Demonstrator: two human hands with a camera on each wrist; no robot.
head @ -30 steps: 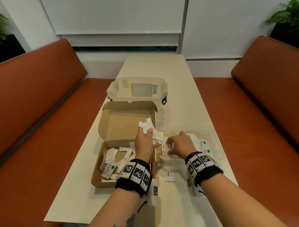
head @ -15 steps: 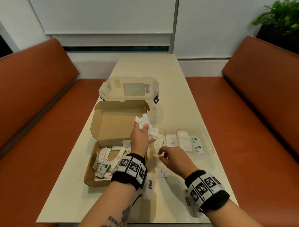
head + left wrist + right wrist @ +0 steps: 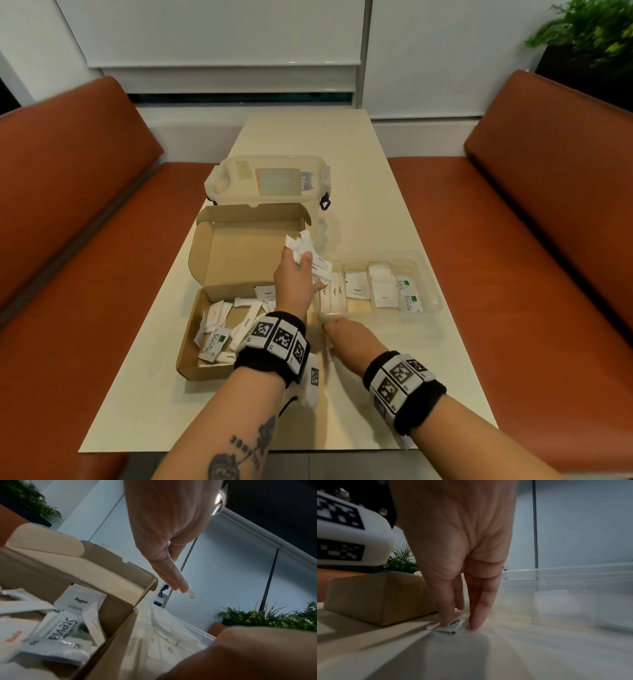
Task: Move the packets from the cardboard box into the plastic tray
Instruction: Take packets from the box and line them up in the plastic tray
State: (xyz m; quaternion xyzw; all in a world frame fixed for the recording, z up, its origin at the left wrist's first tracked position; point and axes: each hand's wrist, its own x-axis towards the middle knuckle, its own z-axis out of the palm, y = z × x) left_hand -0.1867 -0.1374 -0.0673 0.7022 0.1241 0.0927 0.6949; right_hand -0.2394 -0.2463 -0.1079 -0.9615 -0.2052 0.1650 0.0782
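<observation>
An open cardboard box (image 3: 191,356) holds several white packets (image 3: 219,339), among them a Stevia packet (image 3: 56,628). To its right stands the clear plastic tray (image 3: 430,284) with packets sorted in its compartments. My left hand (image 3: 294,274) is raised between box and tray and grips a bundle of white packets (image 3: 308,251). My right hand (image 3: 346,337) is down on the table in front of the tray. Its thumb and a fingertip pinch one small fallen packet (image 3: 453,626) that lies flat beside the box (image 3: 382,599).
A clear lidded container (image 3: 270,181) stands just behind the box's raised lid (image 3: 239,250). The narrow cream table (image 3: 342,144) runs between two orange benches (image 3: 68,205). A plant (image 3: 589,31) stands at the far right.
My right hand has drawn back out of the tray toward me and come down onto the packet on the table. My left hand still holds its bundle in about the same place.
</observation>
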